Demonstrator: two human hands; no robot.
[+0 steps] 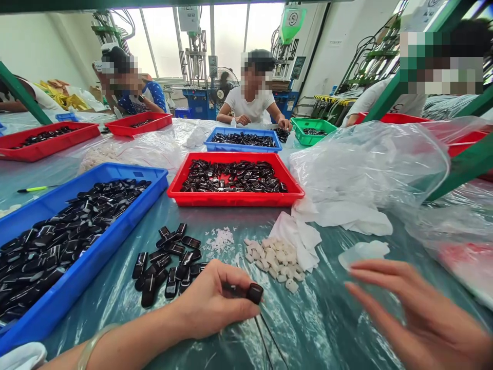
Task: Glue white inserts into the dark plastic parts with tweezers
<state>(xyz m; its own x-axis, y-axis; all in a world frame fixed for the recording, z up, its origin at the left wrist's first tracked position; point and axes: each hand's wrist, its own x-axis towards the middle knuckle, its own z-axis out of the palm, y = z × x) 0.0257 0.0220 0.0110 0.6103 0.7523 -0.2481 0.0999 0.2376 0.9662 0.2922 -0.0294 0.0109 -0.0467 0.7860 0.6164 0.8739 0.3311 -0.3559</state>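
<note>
My left hand pinches a small glossy black plastic piece between thumb and forefinger. Just below that thumb are two thin metal prongs, like tweezers; their lower ends run out of the picture. On the right, my right hand is blurred, with its fingers stretched apart and nothing visible between them. A translucent whitish scrap lies just beyond its fingertips. Loose black pieces lie behind my left hand. A pile of small cream-coloured blocks sits between the hands, and tiny white bits are beside it.
A blue tray of black pieces stands at left; a red tray is ahead. Crumpled white tissue and clear plastic bags lie at right. Co-workers sit across the table by more trays. A green frame bar slants at right.
</note>
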